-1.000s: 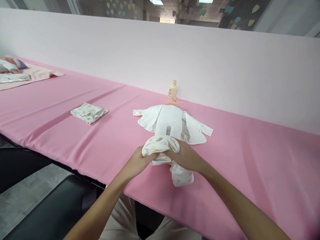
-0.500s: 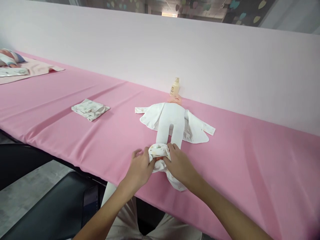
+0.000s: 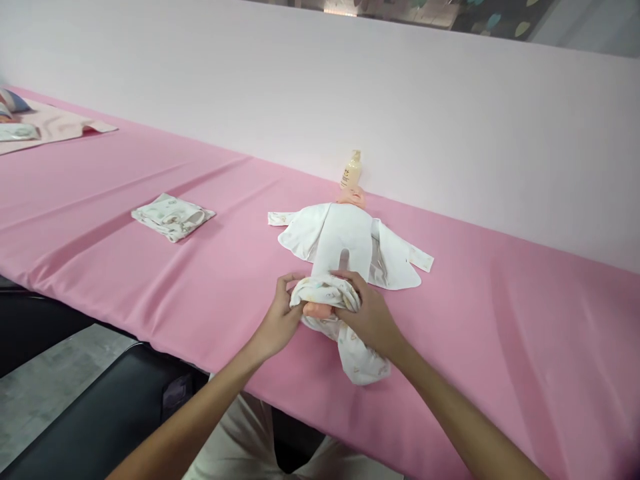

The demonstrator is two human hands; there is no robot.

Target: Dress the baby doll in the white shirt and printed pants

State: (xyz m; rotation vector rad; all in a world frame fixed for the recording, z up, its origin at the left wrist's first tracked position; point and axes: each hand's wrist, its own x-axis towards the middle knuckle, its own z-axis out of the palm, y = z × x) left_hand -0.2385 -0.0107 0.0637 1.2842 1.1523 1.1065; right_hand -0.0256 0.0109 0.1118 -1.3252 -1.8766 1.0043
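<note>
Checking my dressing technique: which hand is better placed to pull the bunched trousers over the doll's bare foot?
Probably the left hand: its fingers pinch the bunched trousers right beside the bare foot. The right hand grips them from on top, farther from that foot.

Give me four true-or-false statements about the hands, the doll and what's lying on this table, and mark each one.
1. The left hand and right hand both grip the bunched printed garment at the doll's feet. True.
2. The bottle lies on its side at the table's near edge. False: it stands upright behind the doll's head.
3. A folded cloth lies left of the doll. True.
4. The tablecloth is blue. False: it is pink.
</note>
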